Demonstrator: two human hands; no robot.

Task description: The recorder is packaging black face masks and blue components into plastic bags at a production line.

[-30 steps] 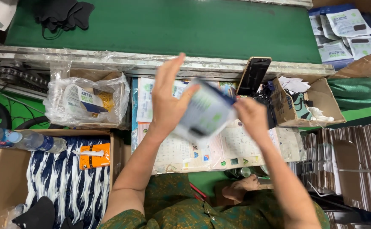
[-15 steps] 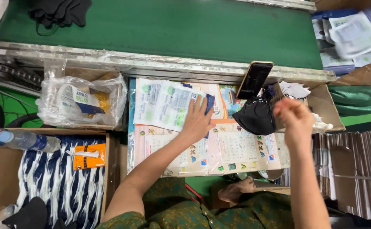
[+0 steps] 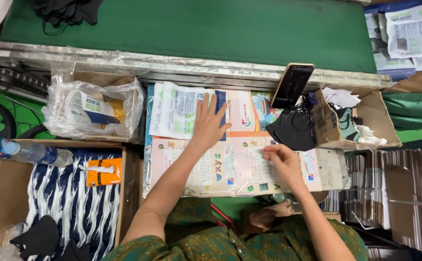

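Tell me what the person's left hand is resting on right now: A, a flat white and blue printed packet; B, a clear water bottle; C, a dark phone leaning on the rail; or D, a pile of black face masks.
A: the left hand lies palm-down, fingers spread, on the flat white and blue packet, away from the bottle, masks and phone.

Green conveyor belt (image 3: 211, 34) — metal rail (image 3: 182, 67) alongside

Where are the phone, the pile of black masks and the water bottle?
phone (image 3: 292, 85), head view, middle of its dark screen.
pile of black masks (image 3: 292, 129), head view, centre of the heap.
water bottle (image 3: 27, 152), head view, its clear body.
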